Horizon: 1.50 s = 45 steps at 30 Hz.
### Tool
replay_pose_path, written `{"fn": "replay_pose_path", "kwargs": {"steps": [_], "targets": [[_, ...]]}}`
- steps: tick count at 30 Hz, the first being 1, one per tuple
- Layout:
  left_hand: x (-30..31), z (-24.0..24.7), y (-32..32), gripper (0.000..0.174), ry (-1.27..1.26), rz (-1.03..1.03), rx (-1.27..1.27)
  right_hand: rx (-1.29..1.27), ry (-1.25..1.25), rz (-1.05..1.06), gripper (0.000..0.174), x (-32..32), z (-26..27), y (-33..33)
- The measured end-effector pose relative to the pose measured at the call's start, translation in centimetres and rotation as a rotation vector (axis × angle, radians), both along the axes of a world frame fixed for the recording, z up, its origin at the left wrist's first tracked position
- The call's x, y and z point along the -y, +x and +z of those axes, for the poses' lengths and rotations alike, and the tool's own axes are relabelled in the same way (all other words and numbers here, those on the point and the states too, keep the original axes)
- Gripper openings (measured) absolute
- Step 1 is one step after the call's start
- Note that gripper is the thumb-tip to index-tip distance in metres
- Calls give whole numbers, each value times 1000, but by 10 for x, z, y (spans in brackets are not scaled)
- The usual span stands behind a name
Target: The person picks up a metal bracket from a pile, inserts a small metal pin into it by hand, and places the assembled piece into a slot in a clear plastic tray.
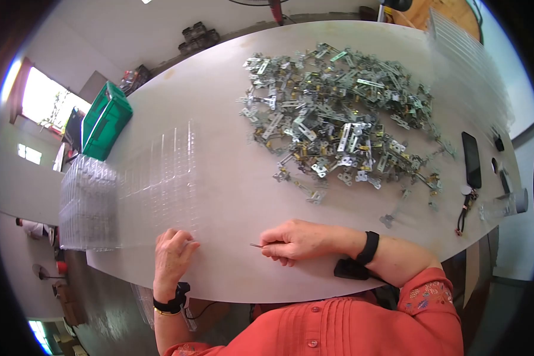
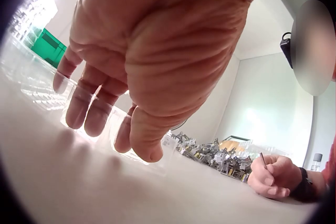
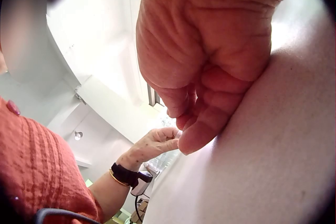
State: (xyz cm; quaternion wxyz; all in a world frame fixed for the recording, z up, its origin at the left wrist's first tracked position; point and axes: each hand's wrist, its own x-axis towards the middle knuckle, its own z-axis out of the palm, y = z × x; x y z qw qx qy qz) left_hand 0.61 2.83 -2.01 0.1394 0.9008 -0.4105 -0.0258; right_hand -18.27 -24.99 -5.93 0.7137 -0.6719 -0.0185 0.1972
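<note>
My left hand (image 1: 173,255) is at the near right corner of a clear plastic tray (image 1: 160,172), which lies on the table (image 1: 231,196). In the left wrist view its thumb and index finger pinch the tray's edge, and the other fingertips show through the clear plastic. To the right of it my right hand (image 1: 293,240) rests low over the table, fingers curled in. Between thumb and forefinger it pinches a thin metal rod (image 1: 255,245) whose tip points left; the rest is hidden in the hand. A large heap of small metal latch-like parts (image 1: 338,130) lies beyond the right hand.
A stack of clear trays (image 1: 89,204) stands at the left edge, with a green crate (image 1: 107,121) behind it. More clear trays (image 1: 471,71) stand at the far right. A phone (image 1: 471,160), keys (image 1: 466,207) and a clear bottle (image 1: 504,204) lie along the right side.
</note>
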Motion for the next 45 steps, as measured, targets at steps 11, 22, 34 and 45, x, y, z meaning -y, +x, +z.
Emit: {"fn": "replay_pose_path", "kwargs": {"steps": [11,22,34,45], "targets": [[1,1,0,17,13,8,-25,17,48,12,23,-1,-5,0],[1,1,0,17,30,27,-51,9,22,-1,22,-1,-2,-1],[8,25,-2,22,111,-2,-98,38,38,4,22,-1,-7,-1],[43,61,-27,15,-26,-89,125,44,35,20,22,-2,-10,0]]}}
